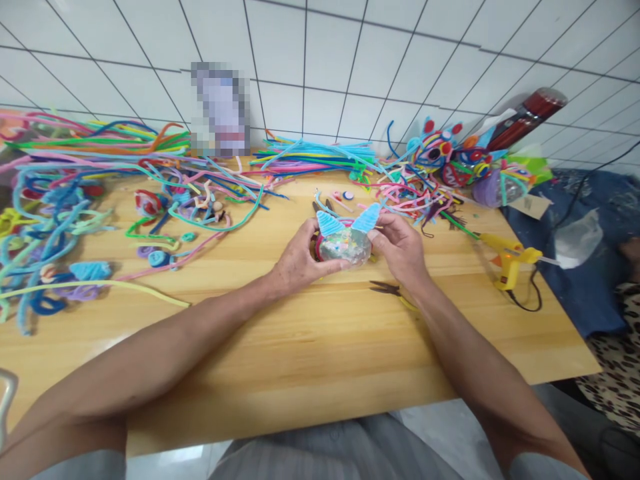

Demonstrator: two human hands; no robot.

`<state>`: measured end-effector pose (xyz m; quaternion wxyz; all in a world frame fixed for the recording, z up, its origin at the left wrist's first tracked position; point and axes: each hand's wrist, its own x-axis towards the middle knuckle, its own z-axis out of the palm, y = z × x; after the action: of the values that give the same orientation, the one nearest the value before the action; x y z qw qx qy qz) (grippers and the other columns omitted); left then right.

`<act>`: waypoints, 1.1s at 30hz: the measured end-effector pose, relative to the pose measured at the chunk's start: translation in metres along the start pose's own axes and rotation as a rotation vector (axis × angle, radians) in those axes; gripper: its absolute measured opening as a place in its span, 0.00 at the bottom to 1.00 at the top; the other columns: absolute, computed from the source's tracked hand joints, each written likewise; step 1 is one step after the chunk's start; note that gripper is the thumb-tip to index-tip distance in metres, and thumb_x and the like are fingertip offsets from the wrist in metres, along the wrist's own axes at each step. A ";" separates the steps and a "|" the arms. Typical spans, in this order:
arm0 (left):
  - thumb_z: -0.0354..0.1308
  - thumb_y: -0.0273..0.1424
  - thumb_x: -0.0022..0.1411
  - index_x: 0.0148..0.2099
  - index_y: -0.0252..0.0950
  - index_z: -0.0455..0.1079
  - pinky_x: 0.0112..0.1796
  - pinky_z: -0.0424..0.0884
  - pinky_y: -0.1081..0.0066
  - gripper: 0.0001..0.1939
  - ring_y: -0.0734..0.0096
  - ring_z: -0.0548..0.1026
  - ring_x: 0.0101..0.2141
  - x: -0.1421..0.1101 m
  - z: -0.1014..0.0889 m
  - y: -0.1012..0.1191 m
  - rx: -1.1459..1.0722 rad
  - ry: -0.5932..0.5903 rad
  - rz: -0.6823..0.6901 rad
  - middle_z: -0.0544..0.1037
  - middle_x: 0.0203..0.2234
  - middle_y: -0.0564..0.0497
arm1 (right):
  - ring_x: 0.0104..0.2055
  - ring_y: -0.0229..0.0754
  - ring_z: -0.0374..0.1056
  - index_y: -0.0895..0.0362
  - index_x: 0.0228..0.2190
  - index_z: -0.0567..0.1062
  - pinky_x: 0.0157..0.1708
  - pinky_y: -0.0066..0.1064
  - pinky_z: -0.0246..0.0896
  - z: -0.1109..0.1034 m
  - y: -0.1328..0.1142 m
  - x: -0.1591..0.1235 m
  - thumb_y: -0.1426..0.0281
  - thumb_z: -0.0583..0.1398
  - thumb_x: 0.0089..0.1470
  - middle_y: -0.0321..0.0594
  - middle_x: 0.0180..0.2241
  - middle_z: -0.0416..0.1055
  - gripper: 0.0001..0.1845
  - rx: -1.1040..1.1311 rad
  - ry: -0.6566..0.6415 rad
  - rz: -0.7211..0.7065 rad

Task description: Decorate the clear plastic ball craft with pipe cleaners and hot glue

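Observation:
Between my two hands is a clear, rounded plastic container point(345, 248) with colourful bits showing through it. Two light blue ear shapes point(367, 219) made of pipe cleaners stand up from its top edge. My left hand point(300, 257) is closed round the container's left side, thumb along its lower front. My right hand point(400, 247) pinches at the right side, by the base of the right ear. Some of the fingers are hidden behind the container. Pliers point(385, 288) with yellow handles lie on the table by my right wrist.
A yellow hot glue gun point(515, 260) rests at the right, its cord hanging near the table point(300, 360) edge. Loose pipe cleaners point(55, 227) heap up at the left; bundles point(315, 157) lie along the tiled wall. Decorated pieces point(435, 150) and a dark red flask point(530, 117) are at the back right.

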<state>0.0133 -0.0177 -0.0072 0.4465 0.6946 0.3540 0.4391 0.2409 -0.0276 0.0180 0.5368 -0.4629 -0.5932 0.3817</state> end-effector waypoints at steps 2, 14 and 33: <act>0.77 0.46 0.53 0.57 0.38 0.65 0.53 0.77 0.57 0.37 0.54 0.78 0.52 0.000 0.000 0.000 0.004 0.004 -0.009 0.78 0.52 0.43 | 0.42 0.44 0.75 0.49 0.38 0.77 0.46 0.39 0.73 0.000 0.000 0.001 0.53 0.72 0.53 0.37 0.39 0.77 0.18 0.009 0.004 0.004; 0.77 0.46 0.53 0.57 0.39 0.66 0.52 0.78 0.57 0.36 0.54 0.79 0.52 -0.001 -0.001 -0.002 -0.008 -0.002 0.002 0.79 0.51 0.44 | 0.37 0.42 0.71 0.51 0.26 0.74 0.42 0.37 0.70 -0.006 -0.004 0.005 0.59 0.72 0.51 0.35 0.33 0.74 0.15 -0.044 -0.037 -0.009; 0.77 0.46 0.53 0.57 0.38 0.66 0.51 0.78 0.60 0.36 0.57 0.79 0.50 0.001 -0.001 0.002 -0.031 0.003 -0.017 0.79 0.51 0.44 | 0.37 0.42 0.72 0.50 0.34 0.78 0.39 0.35 0.71 -0.007 0.005 0.004 0.52 0.73 0.52 0.34 0.34 0.77 0.18 0.022 -0.063 0.074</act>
<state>0.0130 -0.0173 -0.0053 0.4604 0.6841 0.3535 0.4416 0.2486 -0.0227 0.0153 0.5084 -0.4661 -0.5882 0.4223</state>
